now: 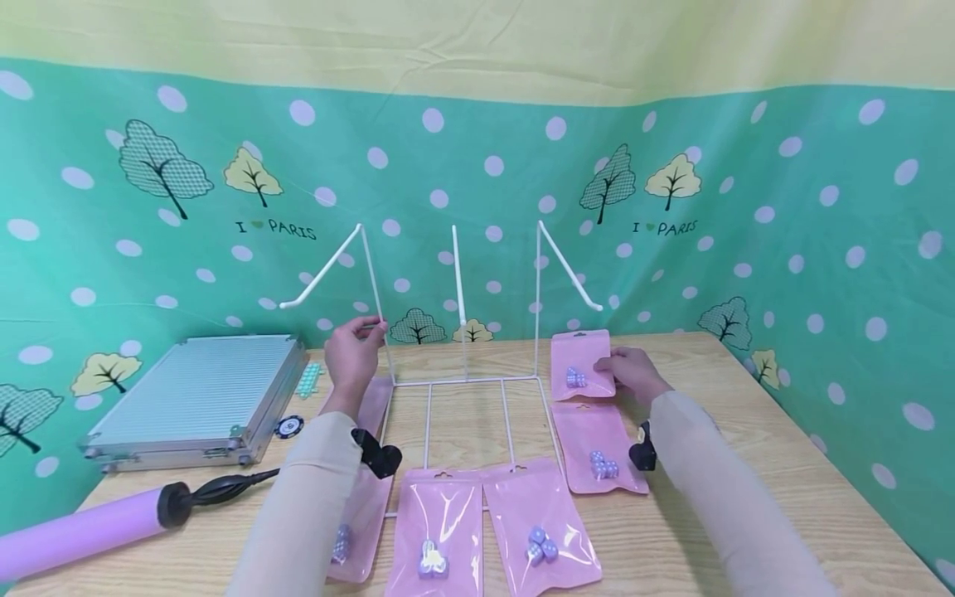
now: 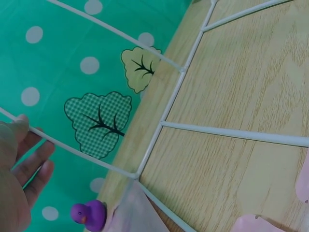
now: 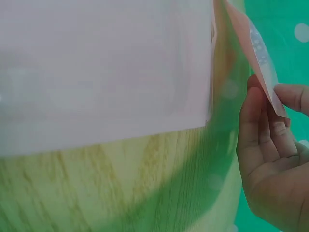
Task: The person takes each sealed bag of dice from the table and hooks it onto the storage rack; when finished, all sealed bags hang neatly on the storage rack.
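Observation:
A white wire rack stands on the table, with uprights and arms that angle outward at the top. My left hand pinches its left upright between thumb and fingers; the left wrist view shows the thumb on the thin wire. At the rack's right side my right hand pinches the right edge of a pink pouch, held upright with several dice in its window. In the right wrist view this pouch is seen edge-on, between thumb and fingers.
More pink pouches with dice lie around the rack: one at right, two in front, and a left one partly behind my forearm. At left are a silver case, a poker chip and a purple pump. A purple duck sits near the rack.

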